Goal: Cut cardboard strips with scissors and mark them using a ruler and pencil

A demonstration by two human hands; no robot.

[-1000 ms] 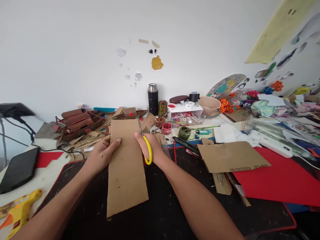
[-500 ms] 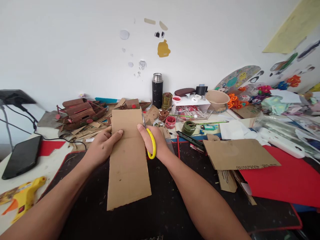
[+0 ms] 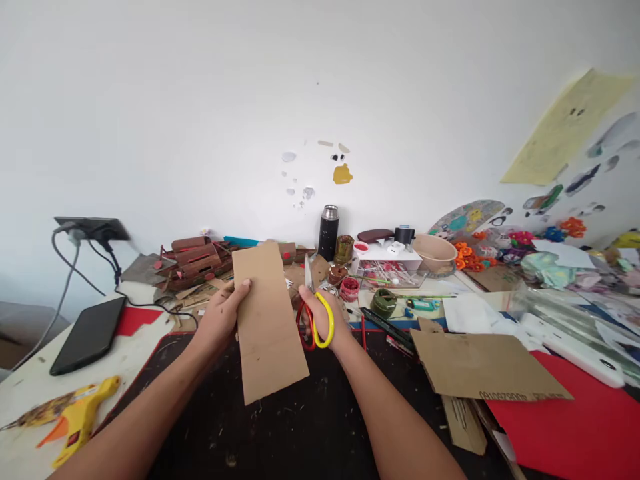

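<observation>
Two hands are at work over the black mat (image 3: pixel 280 433), and half a second ago the scissors lay flat against the right edge of the cardboard strip; now they have swung clear of it and stand just beside it, red and yellow loops both showing. By my judgement the cutting has paused, with the blades off the card.

From left to right: one black phone (image 3: pixel 87 335) lies at the far left, and one yellow glue gun (image 3: pixel 80 420) sits nearer, on the white table edge. The left hand (image 3: pixel 220 320) pinches the one cardboard strip (image 3: pixel 267 327) at its left edge, thumb on top, holding it tilted above the mat at centre. The right hand (image 3: pixel 325 320) has its fingers closed through the loops of the one pair of scissors (image 3: pixel 315 320), blades pointing far. Further right lies one larger cardboard sheet (image 3: pixel 480 367), resting partly on one red sheet (image 3: pixel 575 427).
</observation>
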